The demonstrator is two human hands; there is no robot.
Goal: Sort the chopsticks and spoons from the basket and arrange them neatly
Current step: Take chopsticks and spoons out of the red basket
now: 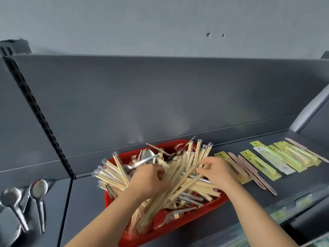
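Note:
A red basket on the grey shelf holds a heap of wrapped bamboo chopsticks mixed with metal spoons. My left hand is over the middle of the heap, its fingers curled around a bundle of chopsticks. My right hand is at the basket's right side, fingertips pinching a few chopsticks. Two metal spoons lie on the shelf at the far left. To the right of the basket lies a row of packaged chopsticks in yellow-green sleeves.
Pink-brown packaged utensils lie among the sleeves. The shelf's back panel rises right behind the basket. A slotted upright post divides the shelf at left. The shelf's front edge carries price-label strips.

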